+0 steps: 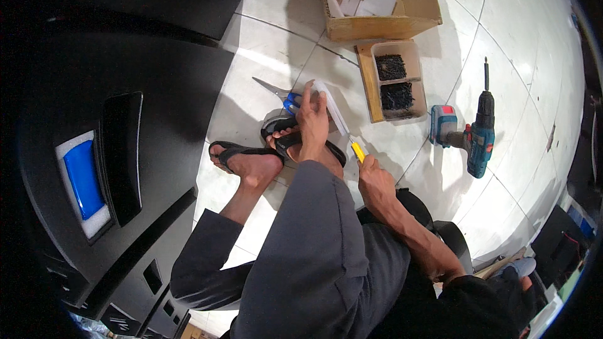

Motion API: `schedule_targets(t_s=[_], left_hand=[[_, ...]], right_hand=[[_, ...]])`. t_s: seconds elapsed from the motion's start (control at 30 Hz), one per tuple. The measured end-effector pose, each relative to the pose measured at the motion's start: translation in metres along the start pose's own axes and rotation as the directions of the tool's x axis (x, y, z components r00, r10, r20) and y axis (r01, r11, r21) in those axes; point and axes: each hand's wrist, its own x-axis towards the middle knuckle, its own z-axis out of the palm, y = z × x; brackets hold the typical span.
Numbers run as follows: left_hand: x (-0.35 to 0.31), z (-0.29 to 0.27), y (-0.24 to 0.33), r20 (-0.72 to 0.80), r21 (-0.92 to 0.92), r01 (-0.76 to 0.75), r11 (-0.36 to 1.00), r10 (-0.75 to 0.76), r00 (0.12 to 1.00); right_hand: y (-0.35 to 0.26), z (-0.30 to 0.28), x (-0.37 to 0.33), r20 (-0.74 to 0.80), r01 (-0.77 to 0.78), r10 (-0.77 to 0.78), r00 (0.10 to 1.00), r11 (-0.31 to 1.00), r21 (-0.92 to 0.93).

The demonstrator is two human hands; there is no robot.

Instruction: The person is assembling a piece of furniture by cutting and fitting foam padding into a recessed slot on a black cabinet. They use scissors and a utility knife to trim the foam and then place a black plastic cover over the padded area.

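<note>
My left hand (312, 124) is closed on a long white strip (335, 113), which looks like foam, and holds it over my sandalled foot. In my right hand (377, 183) is a yellow utility knife (357, 151), gripped by its handle. The knife's thin blade points up toward the strip's near end; whether it touches cannot be made out. A pair of scissors (291, 104) with blue handles lies on the floor just left of my left hand. My raised knee hides part of my left forearm.
Ahead stands a cardboard box (383, 27) holding white foam pieces. Before it, a two-part plastic tub (419, 102) of black screws sits beside a wooden strip (369, 85). A teal cordless drill (480, 141) stands at the right. Black cabinetry (169, 107) lines the left.
</note>
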Motion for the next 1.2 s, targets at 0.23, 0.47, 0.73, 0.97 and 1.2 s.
schedule_targets(t_s=[0.23,0.47,0.73,0.97,1.2], left_hand=[[-0.003,0.0,0.006,0.003,0.017,0.001,1.0,-0.001,1.0],[-0.005,-0.003,0.015,0.013,0.01,0.059,0.998,-0.059,0.998],[-0.005,-0.002,0.018,0.03,0.03,0.042,0.999,-0.043,0.999],[-0.007,-0.012,0.024,0.083,0.013,-0.044,0.999,0.042,0.996],[-0.001,-0.066,0.054,0.624,0.428,-0.777,0.462,0.471,0.623]], right_hand=[[0.001,0.008,0.001,0.046,-0.07,0.065,0.997,0.993,0.099],[0.001,0.001,-0.007,0.058,-0.079,0.074,0.996,0.994,0.082],[0.003,0.007,-0.003,0.054,-0.078,0.074,0.996,0.995,0.066],[-0.002,-0.024,-0.01,0.034,-0.017,0.018,0.999,0.999,-0.044],[-0.013,-0.052,-0.015,0.041,-0.036,0.039,0.998,0.998,-0.057]])
